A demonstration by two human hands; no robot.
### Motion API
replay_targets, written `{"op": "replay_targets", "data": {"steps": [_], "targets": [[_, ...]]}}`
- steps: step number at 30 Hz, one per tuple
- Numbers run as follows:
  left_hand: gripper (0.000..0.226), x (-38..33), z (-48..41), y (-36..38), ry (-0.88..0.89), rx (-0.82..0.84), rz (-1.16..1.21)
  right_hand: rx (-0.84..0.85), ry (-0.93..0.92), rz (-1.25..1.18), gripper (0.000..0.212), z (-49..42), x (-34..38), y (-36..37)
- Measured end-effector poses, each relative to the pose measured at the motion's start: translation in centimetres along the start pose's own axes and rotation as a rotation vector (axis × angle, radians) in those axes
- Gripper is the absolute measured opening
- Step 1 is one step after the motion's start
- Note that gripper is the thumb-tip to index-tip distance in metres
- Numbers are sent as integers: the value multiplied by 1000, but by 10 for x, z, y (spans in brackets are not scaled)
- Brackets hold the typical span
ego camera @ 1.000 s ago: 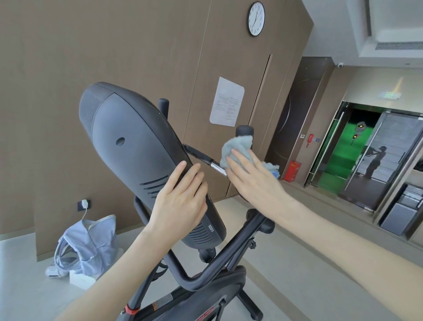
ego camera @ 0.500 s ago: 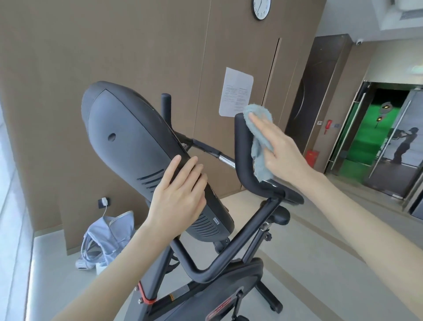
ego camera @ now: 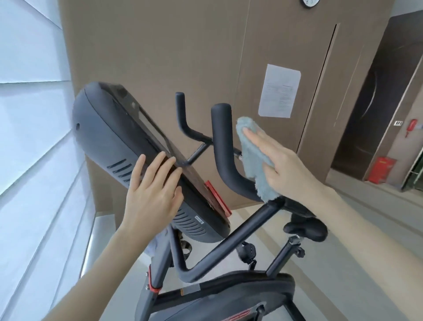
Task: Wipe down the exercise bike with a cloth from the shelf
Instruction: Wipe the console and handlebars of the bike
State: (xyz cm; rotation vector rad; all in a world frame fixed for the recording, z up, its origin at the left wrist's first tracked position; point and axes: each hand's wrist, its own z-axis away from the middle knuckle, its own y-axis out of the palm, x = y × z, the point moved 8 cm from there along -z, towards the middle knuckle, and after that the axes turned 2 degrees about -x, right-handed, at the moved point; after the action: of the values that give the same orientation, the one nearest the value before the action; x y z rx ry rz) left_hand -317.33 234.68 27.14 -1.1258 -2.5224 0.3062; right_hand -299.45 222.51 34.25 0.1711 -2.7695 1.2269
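Mid-task. Right hand (ego camera: 288,169), fingers straight, presses the fluffy light-blue cloth (ego camera: 254,160) against the black curved handlebar (ego camera: 225,155). Left hand (ego camera: 151,192), fingers flat, steadies the dark grey plastic console (ego camera: 109,137). Black saddle (ego camera: 306,226) probably unwiped.

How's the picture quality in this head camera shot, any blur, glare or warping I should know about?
Head view: the window blinds at left are washed out; wide-angle warping tilts and bows the wall seams; the dark door at right is smeared; the cloth and right hand are reasonably sharp.

Background fixtures
Paper sheet (ego camera: 279,91) at 1 o'clock, wall clock (ego camera: 310,3) at 12, red box (ego camera: 381,169) at 3, blinds (ego camera: 34,137) at 9.
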Motion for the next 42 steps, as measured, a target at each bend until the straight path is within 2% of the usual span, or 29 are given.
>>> {"op": "replay_targets", "data": {"steps": [4,11,14,19,24,27,29,32,34,39,42], "targets": [[36,-6,6,0,38,42,-136,53,-188,2,86,-6,5,29],[37,-18,6,0,-4,111,-274,168,-428,113,88,61,-17,48],[37,-23,6,-4,-1,142,-305,107,-516,202,89,55,-12,29],[41,-23,9,-6,7,199,-326,-33,-711,416,52,35,32,46],[42,-23,9,-6,-1,205,-337,35,-814,660,53,55,13,78],[43,-24,9,-6,-19,222,-334,91,-827,627,57,77,-4,71],[40,-25,7,-7,-40,219,-316,110,-817,513,52,82,-10,60],[40,-32,-10,-12,-71,179,-242,58,-759,286,61,58,-6,37],[44,-41,-33,-18,-67,132,-170,36,-760,256,61,40,7,33],[45,-68,-67,-30,70,46,-48,196,-665,296,78,50,-8,52],[48,-71,-65,-18,160,115,-67,290,-552,70,76,57,-35,43]]}}
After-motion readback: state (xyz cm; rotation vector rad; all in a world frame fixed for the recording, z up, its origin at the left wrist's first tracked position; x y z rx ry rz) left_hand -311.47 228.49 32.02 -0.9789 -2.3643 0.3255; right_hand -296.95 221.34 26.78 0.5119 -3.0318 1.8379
